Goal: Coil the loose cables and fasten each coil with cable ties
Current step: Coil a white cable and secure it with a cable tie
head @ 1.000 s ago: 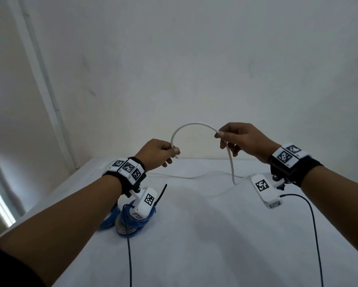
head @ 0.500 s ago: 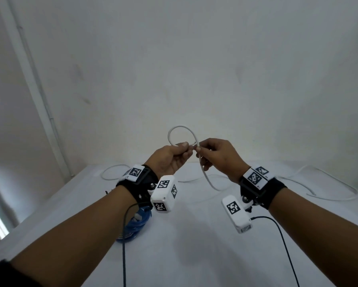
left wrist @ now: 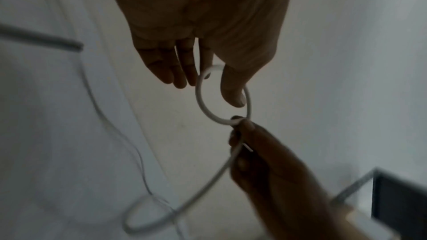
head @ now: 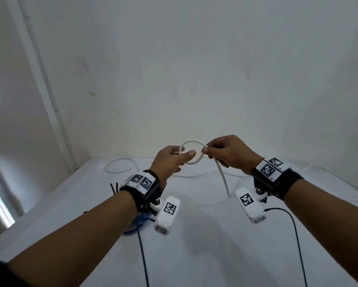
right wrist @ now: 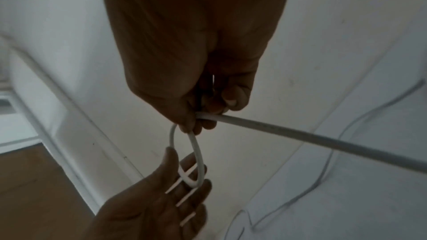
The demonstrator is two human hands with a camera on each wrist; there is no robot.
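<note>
Right hand [head: 229,155] pinches the white cable [head: 191,153] where its loop crosses; left hand [head: 170,160], fingers extended, supports the loop.

Head view looking down, wrist views close along fingers (sharing white cable loop [head: 191,152])

Table [head: 205,255] centre & near edge lie bare, room for a hand. Obstacles: blue cable coil [head: 135,223] w/ black ties [head: 114,188] on left, white cable [head: 120,165] slack along far edge & right side, 2 black leads [head: 143,262] crossing near part.
</note>
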